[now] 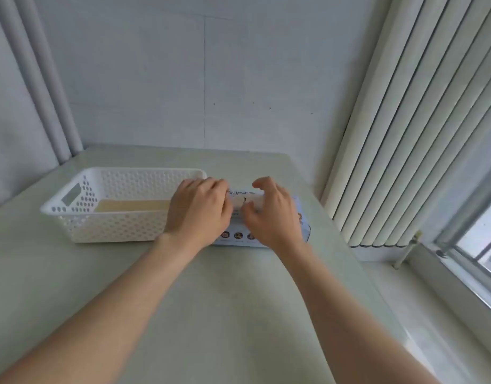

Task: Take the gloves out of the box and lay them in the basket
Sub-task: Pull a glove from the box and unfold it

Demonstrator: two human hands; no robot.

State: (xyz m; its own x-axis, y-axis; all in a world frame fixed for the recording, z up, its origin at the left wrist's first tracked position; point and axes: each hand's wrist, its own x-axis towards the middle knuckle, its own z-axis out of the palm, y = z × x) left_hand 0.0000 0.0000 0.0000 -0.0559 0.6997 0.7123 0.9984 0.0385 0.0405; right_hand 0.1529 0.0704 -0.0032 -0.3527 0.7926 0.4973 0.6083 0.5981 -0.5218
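The desk (238, 314) is carrying two items, standing side by side near its far edge. A white perforated basket (100, 212) is sitting on the left. A light blue glove box (234, 241) is lying flat just to the right of it, and the two appear to be touching or nearly so. The join is hidden by a wrist.

Both hands are hovering over the top of the box, backs toward the camera. The left hand (200, 209) is covering the box's left end and overlapping the basket's right end, with its fingers curling downward. The fingertips are hidden, so it cannot be told whether they are gripping anything. The right hand (272, 214) is sitting over the middle and right of the box, fingers bent, with the forefinger raised and the thumb tucking in toward the gap between the hands. Whether it is pinching anything cannot be told.

A small pale patch (242, 202) is showing in that gap, on the box top. Whether it is a glove or the opening is not clear.

A flat pale yellow layer (133, 205) is lying on the basket floor, and what it is cannot be made out.

Vertical blinds (404, 134) are hanging at the right, beside a window (482, 245).
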